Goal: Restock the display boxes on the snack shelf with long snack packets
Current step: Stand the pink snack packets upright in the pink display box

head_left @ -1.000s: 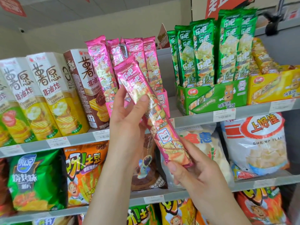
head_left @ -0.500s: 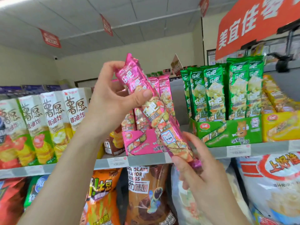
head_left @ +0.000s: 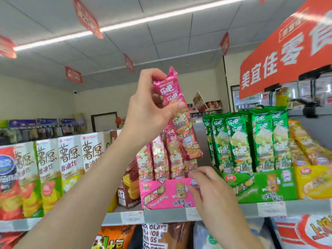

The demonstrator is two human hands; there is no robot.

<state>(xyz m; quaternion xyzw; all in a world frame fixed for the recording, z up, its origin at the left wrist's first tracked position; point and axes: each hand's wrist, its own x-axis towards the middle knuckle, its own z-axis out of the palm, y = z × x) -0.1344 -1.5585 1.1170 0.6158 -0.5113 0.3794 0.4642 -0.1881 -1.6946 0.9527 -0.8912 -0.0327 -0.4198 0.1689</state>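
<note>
Within left hand (head_left: 149,108), pink packet (head_left: 181,126) (partly hidden)

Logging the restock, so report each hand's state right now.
Left hand: grips a long pink foil snack packet near its top, above the pink cardboard display box.
Right hand: open, fingers touching that box's front, holding nothing.
</note>
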